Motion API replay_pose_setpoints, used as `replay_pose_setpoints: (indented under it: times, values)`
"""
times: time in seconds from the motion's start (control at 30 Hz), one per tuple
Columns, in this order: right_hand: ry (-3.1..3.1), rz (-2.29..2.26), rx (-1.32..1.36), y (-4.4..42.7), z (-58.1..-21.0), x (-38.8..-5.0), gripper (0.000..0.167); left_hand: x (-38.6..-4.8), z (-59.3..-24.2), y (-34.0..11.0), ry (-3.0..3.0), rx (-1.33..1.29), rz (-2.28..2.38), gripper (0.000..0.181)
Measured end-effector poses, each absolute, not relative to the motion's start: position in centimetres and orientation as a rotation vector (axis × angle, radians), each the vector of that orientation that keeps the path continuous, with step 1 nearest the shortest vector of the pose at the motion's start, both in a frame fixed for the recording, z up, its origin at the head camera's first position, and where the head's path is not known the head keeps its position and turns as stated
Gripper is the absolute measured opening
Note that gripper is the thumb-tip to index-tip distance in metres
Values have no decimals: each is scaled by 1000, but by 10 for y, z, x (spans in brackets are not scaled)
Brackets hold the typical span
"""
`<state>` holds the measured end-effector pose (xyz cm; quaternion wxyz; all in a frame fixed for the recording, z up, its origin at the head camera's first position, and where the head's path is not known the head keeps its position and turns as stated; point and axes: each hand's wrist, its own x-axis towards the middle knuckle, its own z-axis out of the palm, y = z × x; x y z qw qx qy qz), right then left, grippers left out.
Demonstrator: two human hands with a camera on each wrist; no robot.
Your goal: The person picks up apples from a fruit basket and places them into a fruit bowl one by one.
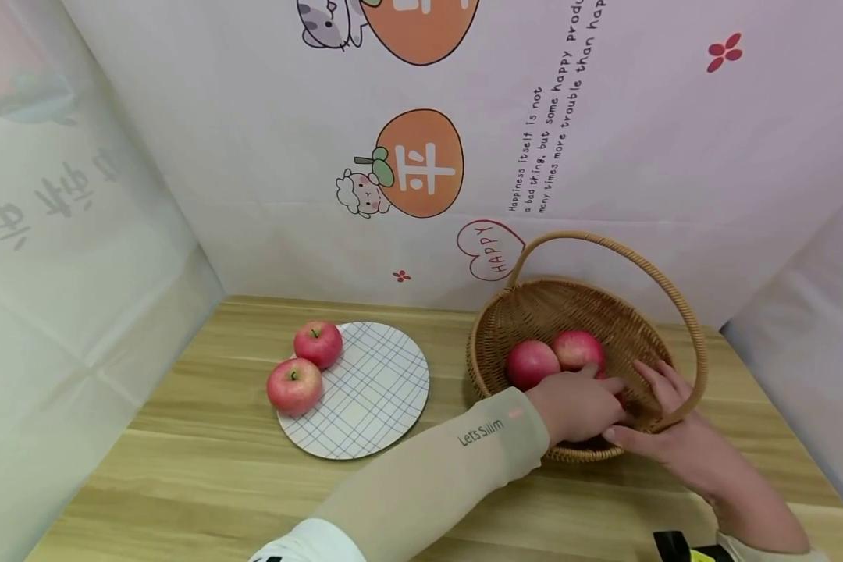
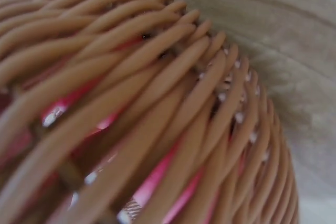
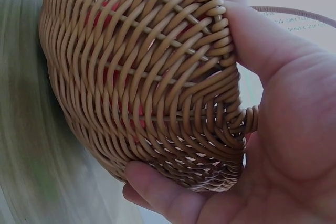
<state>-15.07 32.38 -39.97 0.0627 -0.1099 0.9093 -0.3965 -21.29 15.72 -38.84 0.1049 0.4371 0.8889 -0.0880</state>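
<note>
A brown wicker basket (image 1: 492, 351) with a tall arched handle stands at the right of the table. Inside it, two red apples, one (image 1: 532, 364) left of the other (image 1: 578, 350), show beyond my left hand (image 1: 579, 406). That hand reaches over the near rim, its fingers bent down around another apple (image 1: 600, 375), of which only a red sliver shows. Its fingertips are mostly hidden. At the basket's right side, my right hand (image 1: 684, 433) grips the rim; the right wrist view has its thumb (image 3: 273, 40) along the rim and fingers (image 3: 157, 184) against the outer weave.
To the left lies a round white plate (image 1: 375, 390) with a blue grid. Two red apples, a nearer one (image 1: 294, 386) and a farther one (image 1: 318, 344), sit at its left edge. A printed cloth (image 1: 288, 195) hangs behind the wooden table (image 1: 183, 437).
</note>
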Motion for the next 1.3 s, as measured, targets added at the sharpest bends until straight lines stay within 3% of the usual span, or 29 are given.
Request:
replay_pose_setpoints:
  times: [0.33, 0.83, 1.3]
  values:
    - [2750, -1159, -323, 323, -398, -151, 106, -210, -389, 156, 2663, 1249, -417, 33]
    - [2771, -1123, -306, 322, -397, -151, 104, -231, -392, 135, 2601, 1154, -52, 41]
    - [2768, -1112, -305, 322, -396, -150, 104, -228, -381, 131, 2540, 1125, 11, 49]
